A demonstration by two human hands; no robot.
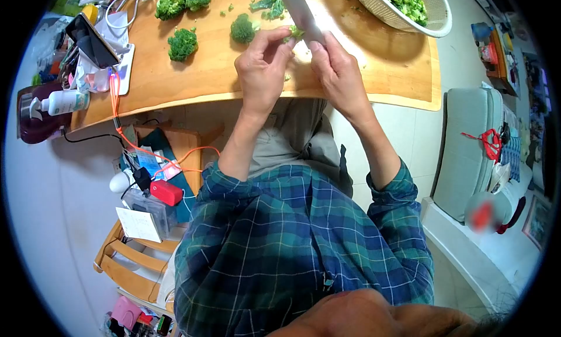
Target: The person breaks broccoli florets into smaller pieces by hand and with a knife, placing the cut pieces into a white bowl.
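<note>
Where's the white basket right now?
In the head view, the white basket sits on the table at its far right, beyond the right hand, holding green broccoli pieces.

pass: table (155, 89) near-left edge | blocks: broccoli (183, 45), knife (302, 13), basket (439, 13)

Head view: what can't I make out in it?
All in the head view:
- Knife: far end cut off by top edge; handle hidden by right hand.
- Broccoli piece: partly behind left hand.
- Basket: far side beyond top edge.
- Notepad: writing too small.
- Red patch: blurred.
</note>
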